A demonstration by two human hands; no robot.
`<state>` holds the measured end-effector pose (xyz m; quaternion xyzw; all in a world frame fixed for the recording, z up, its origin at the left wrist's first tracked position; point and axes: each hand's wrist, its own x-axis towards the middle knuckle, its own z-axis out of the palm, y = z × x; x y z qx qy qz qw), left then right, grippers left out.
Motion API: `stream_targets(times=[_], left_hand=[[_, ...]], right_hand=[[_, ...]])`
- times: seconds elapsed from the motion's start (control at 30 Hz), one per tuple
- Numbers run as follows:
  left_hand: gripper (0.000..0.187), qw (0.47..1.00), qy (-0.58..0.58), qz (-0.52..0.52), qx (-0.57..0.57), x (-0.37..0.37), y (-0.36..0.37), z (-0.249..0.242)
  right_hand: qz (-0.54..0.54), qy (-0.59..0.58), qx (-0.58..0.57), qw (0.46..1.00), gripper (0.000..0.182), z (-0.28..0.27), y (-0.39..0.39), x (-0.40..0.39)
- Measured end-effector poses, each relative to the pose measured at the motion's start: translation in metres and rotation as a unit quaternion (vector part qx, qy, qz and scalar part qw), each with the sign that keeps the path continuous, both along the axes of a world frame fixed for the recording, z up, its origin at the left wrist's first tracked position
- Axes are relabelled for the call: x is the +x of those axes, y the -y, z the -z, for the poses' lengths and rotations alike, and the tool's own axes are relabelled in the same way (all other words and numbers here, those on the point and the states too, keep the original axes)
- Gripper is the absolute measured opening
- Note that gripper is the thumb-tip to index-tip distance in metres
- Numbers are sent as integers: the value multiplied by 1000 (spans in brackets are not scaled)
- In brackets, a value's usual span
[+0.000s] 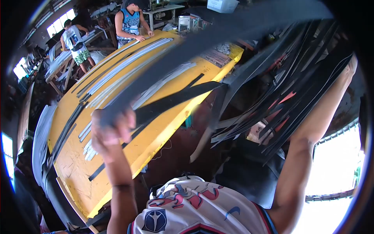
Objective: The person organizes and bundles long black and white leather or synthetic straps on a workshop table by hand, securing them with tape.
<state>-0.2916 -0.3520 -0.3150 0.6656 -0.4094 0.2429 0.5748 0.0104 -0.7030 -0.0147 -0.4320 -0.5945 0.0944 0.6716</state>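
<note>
My left hand (113, 130), blurred by motion, is closed around a wide black strip (156, 70) over the yellow table. From there the strip arcs across the view to the upper right. A second black strip (179, 93) runs from near this hand past the table edge and bends down. At the far right, my right hand (352, 67) reaches up beside a hanging bunch of long black strips (311, 93). Its fingers are hidden behind the strips and the dark edge of the view.
Rows of grey and black strips (132, 58) lie along the yellow table (72, 167). One person (130, 23) works at its far end, another (76, 41) at a bench on the left. Pale strips (42, 136) droop over the left table edge. A white bin (222, 5) stands at the back.
</note>
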Motion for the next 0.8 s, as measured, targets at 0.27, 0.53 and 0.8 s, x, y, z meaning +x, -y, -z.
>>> stream_targets(times=[0.27,0.53,0.8], left_hand=[[87,966,95,134,-201,125,110,-17],[89,959,57,-8,-278,162,131,-15],[77,967,-36,97,-232,90,79,-29]], right_hand=[[-12,27,24,999,17,-39,3,-29],[31,21,70,997,17,-63,40,-28],[107,-65,122,985,19,-52,92,43]])
